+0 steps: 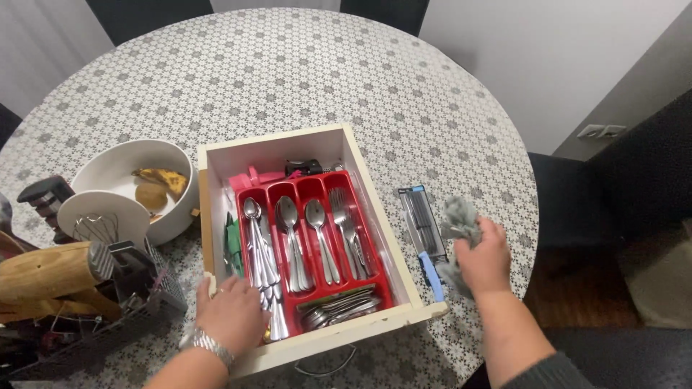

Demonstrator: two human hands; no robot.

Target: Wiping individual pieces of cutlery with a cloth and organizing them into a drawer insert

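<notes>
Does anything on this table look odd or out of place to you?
Yes. A whole cream drawer sits on the tabletop, out of any cabinet, with its red cutlery tray inside. The banana in the white bowl is heavily browned. The right hand holds a grey cloth.

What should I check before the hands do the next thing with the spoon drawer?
1. Drawer sits flat on the table: ok.
2. Left hand rests on the drawer's near corner, on cutlery handles: ok.
3. Right hand holds the grey cloth: ok.
4. Red tray sits inside the drawer: ok.
5. Spoons and forks sorted by slot: ok.
6. Packaged tool lies clear of the drawer: ok.
</notes>
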